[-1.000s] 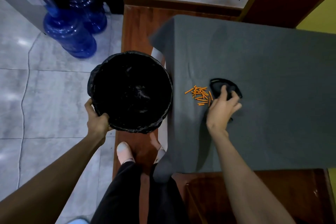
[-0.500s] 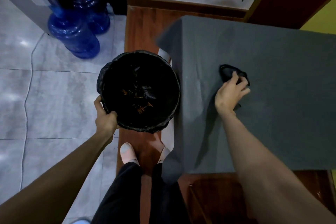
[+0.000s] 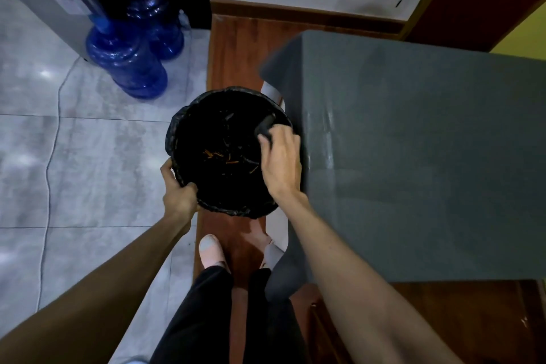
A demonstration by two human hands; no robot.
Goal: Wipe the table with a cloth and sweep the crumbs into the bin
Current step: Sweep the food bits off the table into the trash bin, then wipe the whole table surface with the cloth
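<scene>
A round bin [image 3: 189,124] lined with a black bag is held against the left edge of the table [image 3: 413,142], which is covered in grey cloth. My left hand [image 3: 178,190] grips the bin's near-left rim. Orange crumbs [image 3: 227,158] lie scattered at the bottom of the bin. My right hand [image 3: 280,159] is over the bin's right side, just off the table edge, with its fingers closed on a dark cloth [image 3: 266,127] that sticks out past the fingertips. No crumbs show on the grey tabletop.
Two blue water jugs [image 3: 130,62] stand on the tiled floor at the back left, beside a grey appliance [image 3: 50,9]. A thin cable [image 3: 50,162] runs across the tiles. My feet [image 3: 211,250] are on the wooden strip below the bin. A wooden stool [image 3: 413,322] sits bottom right.
The orange crumbs left the tabletop and landed in the bin. My right hand with the cloth swept left from the table's middle to over the bin. The bin stayed at the table edge.
</scene>
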